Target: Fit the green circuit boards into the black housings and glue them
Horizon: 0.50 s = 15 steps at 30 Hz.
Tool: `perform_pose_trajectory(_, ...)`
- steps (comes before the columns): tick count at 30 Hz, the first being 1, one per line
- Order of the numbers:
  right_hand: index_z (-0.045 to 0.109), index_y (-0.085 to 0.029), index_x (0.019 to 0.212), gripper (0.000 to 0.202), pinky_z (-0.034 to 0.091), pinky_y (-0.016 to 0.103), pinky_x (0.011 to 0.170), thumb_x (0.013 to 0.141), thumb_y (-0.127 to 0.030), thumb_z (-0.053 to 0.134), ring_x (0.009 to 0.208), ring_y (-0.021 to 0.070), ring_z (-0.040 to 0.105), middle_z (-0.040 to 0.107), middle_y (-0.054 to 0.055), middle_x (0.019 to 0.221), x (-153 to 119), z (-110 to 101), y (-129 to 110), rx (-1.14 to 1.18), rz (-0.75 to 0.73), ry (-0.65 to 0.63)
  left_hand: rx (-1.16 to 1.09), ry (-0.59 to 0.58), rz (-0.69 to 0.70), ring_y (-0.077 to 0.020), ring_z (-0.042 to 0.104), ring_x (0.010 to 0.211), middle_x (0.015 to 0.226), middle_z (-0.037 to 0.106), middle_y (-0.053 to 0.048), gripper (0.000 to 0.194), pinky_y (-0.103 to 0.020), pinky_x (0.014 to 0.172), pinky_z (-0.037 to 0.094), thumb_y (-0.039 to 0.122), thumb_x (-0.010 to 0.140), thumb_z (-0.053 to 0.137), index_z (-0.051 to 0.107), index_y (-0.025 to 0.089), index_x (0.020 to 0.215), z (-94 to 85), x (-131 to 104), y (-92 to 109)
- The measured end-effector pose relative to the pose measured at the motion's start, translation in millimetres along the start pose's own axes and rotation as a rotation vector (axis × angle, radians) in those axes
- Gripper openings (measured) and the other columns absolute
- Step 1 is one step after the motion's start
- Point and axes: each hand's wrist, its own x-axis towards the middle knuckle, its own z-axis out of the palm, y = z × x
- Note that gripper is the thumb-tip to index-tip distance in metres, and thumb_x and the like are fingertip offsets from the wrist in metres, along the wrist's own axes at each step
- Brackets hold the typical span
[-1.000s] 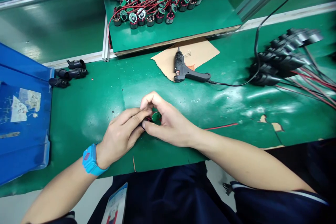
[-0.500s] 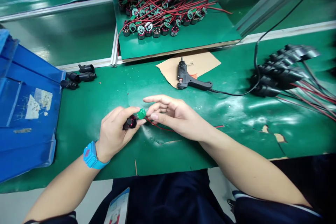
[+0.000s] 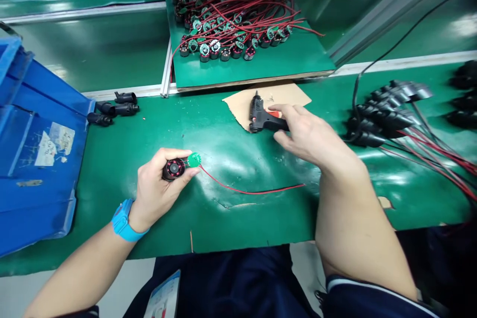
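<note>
My left hand (image 3: 156, 174) is closed round a small black motor (image 3: 174, 169), its round end facing up. A round green circuit board (image 3: 194, 159) sits beside the motor at my fingertips. From the board a red wire (image 3: 246, 192) trails right across the green mat. My right hand (image 3: 303, 134) reaches over the handle of a black glue gun (image 3: 258, 115), with thumb and forefinger apart on either side of it. The gun lies on a piece of cardboard (image 3: 294, 95), and the end of its handle is hidden by my hand.
Several motors with boards and red wires (image 3: 238, 35) are heaped on a raised green board (image 3: 253, 72). A blue bin (image 3: 26, 159) stands left, near black plastic housings (image 3: 125, 109). Black housings with wires (image 3: 387, 112) lie right, where the black cord (image 3: 391, 42) runs.
My right hand has left the circuit board and wire and moved up and right to the glue gun. My left hand, still holding the motor, has shifted slightly left and turned its end up.
</note>
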Motion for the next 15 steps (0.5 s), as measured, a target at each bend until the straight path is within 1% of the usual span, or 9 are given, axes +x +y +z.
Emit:
perform_pose_trajectory(2, 0.055, -0.012, 0.137, 0.051, 0.05, 0.049, 0.094, 0.087, -0.024, 0.052, 0.113, 0.0367, 0.063, 0.063, 0.022, 0.132, -7, -12, -12, 0.092, -0.053, 0.081, -0.006, 0.013, -0.022, -0.0143, 0.074, 0.081, 0.095, 0.077, -0.002, 0.028, -0.023, 0.071, 0.058, 0.04, 0.088, 0.078, 0.069, 0.021, 0.107, -0.1, 0, -1)
perform_pose_trajectory(3, 0.058, -0.015, 0.13, 0.043, 0.05, 0.046, 0.091, 0.089, -0.027, 0.055, 0.107, 0.0331, 0.064, 0.066, 0.019, 0.127, -11, -18, -17, 0.185, -0.087, 0.108, -0.006, 0.019, -0.031, -0.0145, 0.075, 0.082, 0.095, 0.077, -0.002, 0.028, -0.023, 0.071, 0.058, 0.04, 0.088, 0.078, 0.069, 0.021, 0.107, -0.1, 0, -1)
perform_pose_trajectory(5, 0.062, -0.021, 0.107, 0.019, 0.049, 0.038, 0.076, 0.094, -0.035, 0.06, 0.084, 0.0234, 0.061, 0.068, 0.011, 0.102, -20, -28, -28, 0.455, -0.151, 0.105, -0.005, 0.03, -0.037, -0.0148, 0.075, 0.082, 0.095, 0.076, -0.002, 0.028, -0.024, 0.072, 0.058, 0.04, 0.088, 0.078, 0.068, 0.021, 0.106, 0.0, 0, -1)
perform_pose_trajectory(6, 0.06, -0.022, 0.097, 0.018, 0.046, 0.035, 0.067, 0.095, -0.04, 0.062, 0.072, 0.0195, 0.055, 0.063, 0.006, 0.088, -24, -31, -33, 0.619, -0.181, 0.067, -0.004, 0.035, -0.035, -0.0147, 0.075, 0.082, 0.094, 0.076, -0.002, 0.027, -0.024, 0.072, 0.058, 0.04, 0.088, 0.078, 0.068, 0.021, 0.106, 0.1, 0, 0)
perform_pose_trajectory(7, 0.058, -0.023, 0.091, 0.022, 0.042, 0.033, 0.06, 0.096, -0.044, 0.062, 0.065, 0.0172, 0.049, 0.055, 0.003, 0.079, -28, -31, -38, 0.776, -0.208, 0.013, -0.004, 0.04, -0.031, -0.0142, 0.074, 0.081, 0.094, 0.076, -0.002, 0.027, -0.023, 0.072, 0.058, 0.04, 0.089, 0.077, 0.068, 0.021, 0.106, 0.1, 0, 0)
perform_pose_trajectory(8, 0.056, -0.024, 0.087, 0.026, 0.039, 0.033, 0.056, 0.096, -0.047, 0.062, 0.061, 0.0163, 0.045, 0.049, 0.001, 0.074, -32, -30, -42, 0.911, -0.236, -0.039, -0.007, 0.046, -0.027, -0.0136, 0.074, 0.081, 0.093, 0.076, -0.001, 0.027, -0.022, 0.071, 0.058, 0.04, 0.089, 0.077, 0.068, 0.021, 0.106, 0.2, 1, 1)
perform_pose_trajectory(10, 0.057, -0.024, 0.087, 0.028, 0.038, 0.033, 0.054, 0.097, -0.051, 0.059, 0.061, 0.0167, 0.045, 0.047, 0.0, 0.074, -37, -25, -49, 1.086, -0.289, -0.136, -0.011, 0.06, -0.023, -0.0122, 0.073, 0.077, 0.09, 0.075, 0.0, 0.027, -0.021, 0.068, 0.056, 0.04, 0.089, 0.077, 0.068, 0.021, 0.105, 0.1, 1, 2)
perform_pose_trajectory(13, 0.058, -0.024, 0.085, 0.031, 0.039, 0.033, 0.054, 0.097, -0.053, 0.058, 0.061, 0.0163, 0.046, 0.048, 0.0, 0.074, -41, -17, -56, 1.152, -0.341, -0.182, -0.009, 0.082, -0.034, -0.0112, 0.07, 0.072, 0.087, 0.074, 0.001, 0.028, -0.021, 0.064, 0.055, 0.042, 0.088, 0.077, 0.069, 0.021, 0.105, -0.3, 2, 3)
perform_pose_trajectory(15, 0.057, -0.024, 0.084, 0.034, 0.036, 0.031, 0.05, 0.096, -0.056, 0.058, 0.058, 0.0148, 0.044, 0.047, -0.001, 0.072, -41, -15, -60, 1.128, -0.329, -0.16, -0.01, 0.088, -0.04, -0.0109, 0.07, 0.071, 0.087, 0.073, 0.001, 0.028, -0.021, 0.064, 0.054, 0.042, 0.087, 0.078, 0.069, 0.021, 0.104, -0.8, 2, 4)
